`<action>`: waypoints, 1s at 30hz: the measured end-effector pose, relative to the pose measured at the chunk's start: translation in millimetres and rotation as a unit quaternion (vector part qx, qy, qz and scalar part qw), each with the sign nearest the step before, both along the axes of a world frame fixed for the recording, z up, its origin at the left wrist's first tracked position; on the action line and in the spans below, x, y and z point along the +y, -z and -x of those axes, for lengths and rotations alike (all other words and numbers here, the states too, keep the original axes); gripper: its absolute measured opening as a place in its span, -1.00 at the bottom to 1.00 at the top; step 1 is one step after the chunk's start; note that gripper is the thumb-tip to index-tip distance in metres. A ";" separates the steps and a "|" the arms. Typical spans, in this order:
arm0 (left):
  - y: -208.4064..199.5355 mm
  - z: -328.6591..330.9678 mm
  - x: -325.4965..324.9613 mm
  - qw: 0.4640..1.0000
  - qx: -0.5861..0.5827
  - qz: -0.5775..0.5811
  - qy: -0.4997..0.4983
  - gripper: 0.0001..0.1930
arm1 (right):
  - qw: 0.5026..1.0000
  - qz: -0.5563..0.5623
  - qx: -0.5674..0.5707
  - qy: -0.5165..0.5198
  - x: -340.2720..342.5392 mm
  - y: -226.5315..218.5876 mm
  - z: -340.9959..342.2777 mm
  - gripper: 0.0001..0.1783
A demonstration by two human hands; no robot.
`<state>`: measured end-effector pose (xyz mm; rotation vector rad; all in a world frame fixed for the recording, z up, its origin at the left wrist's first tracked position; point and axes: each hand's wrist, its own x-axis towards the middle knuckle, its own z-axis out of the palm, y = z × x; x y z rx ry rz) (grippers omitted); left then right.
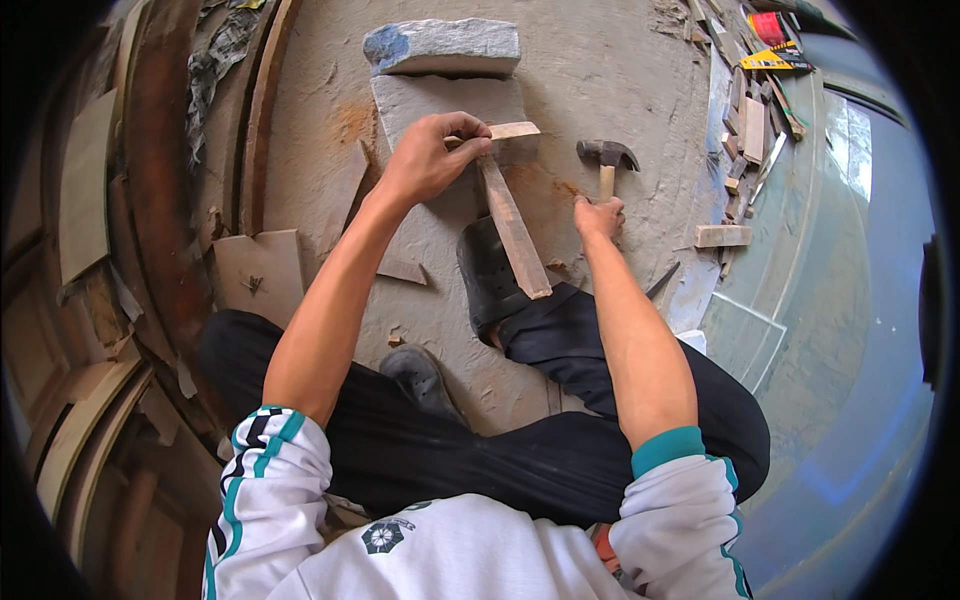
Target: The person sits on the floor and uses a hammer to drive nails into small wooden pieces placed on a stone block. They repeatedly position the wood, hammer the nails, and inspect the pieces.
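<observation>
My left hand is closed, thumb and fingers pinching a short, pale wooden strip where it meets a longer one. That longer wooden strip slopes toward me, its near end over my dark trouser leg. Whether a nail sits between my fingertips is hidden. Wrapped around the wooden handle of a claw hammer, my right hand is to the right of the strips, with the dark head pointing away from me. Under the joint lies a flat stone slab, backed by a rough stone block with a blue patch.
A small board with a little heap of nails lies left of my left arm. Long planks lean along the left side. Wood offcuts, a red spool and a glass sheet line the right.
</observation>
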<state>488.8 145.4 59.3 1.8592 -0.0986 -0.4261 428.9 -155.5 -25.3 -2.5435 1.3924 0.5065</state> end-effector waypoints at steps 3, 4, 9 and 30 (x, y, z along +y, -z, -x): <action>-0.5 0.9 -1.5 1.000 -0.010 -0.005 -0.002 -0.76 | 1.000 -0.005 0.002 -0.010 -3.6 -0.6 1.7 -0.13; -0.5 0.5 -3.3 1.000 -0.010 -0.004 0.001 -0.76 | 1.000 -0.005 0.002 -0.012 -5.5 0.0 2.6 -0.13; 0.5 0.4 -0.4 1.000 -0.025 -0.003 0.006 -0.76 | 1.000 -0.008 -0.003 -0.012 -2.0 -3.8 1.3 -0.16; 1.1 -1.5 4.6 0.999 -0.018 -0.031 0.029 -0.70 | 0.982 -0.141 -0.024 -0.127 -71.3 32.1 -22.9 -0.30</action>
